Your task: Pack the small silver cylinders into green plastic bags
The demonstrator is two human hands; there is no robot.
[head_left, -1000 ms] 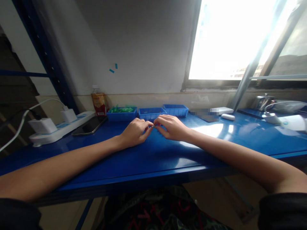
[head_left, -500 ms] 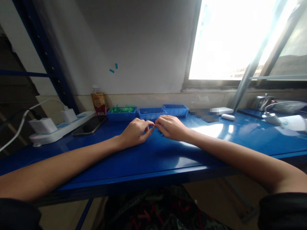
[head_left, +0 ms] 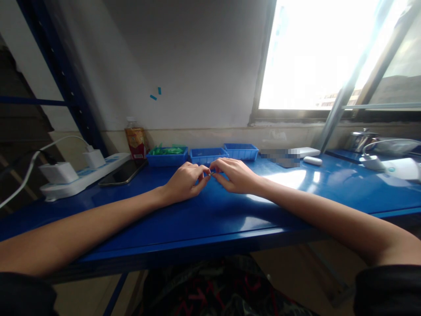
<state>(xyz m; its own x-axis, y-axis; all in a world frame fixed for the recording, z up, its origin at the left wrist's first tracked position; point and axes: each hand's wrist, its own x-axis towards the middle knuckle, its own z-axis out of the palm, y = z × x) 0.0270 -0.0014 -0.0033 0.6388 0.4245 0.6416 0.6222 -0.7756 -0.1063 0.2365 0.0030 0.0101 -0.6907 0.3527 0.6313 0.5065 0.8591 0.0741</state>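
Note:
Over the middle of the blue table (head_left: pixel 204 219), my two hands meet at the fingertips. My left hand (head_left: pixel 188 181) is closed in a pinch between thumb and index finger. A tiny light-coloured piece (head_left: pixel 211 174) shows at those fingertips, too small to name. From the other side my right hand (head_left: pixel 235 175) bends its fingers towards the same piece, its thumb and index tips slightly apart around it. Whether the right fingertips press on the piece I cannot tell. Just behind the hands stand a blue bin (head_left: pixel 208 154) and, to its left, a blue bin holding green pieces (head_left: pixel 167 159).
Another blue bin (head_left: pixel 241 152) stands at the back. To the left lie a phone (head_left: pixel 123 172), a power strip (head_left: pixel 82 180) with white chargers, and a bottle (head_left: pixel 136 139). A white case (head_left: pixel 312 161), a metal pot (head_left: pixel 362 140) and a white device (head_left: pixel 399 169) are on the right.
My right thumb and index finger have parted a little, and the index tip has shifted slightly left. More of the tiny piece shows. My left hand stays almost still.

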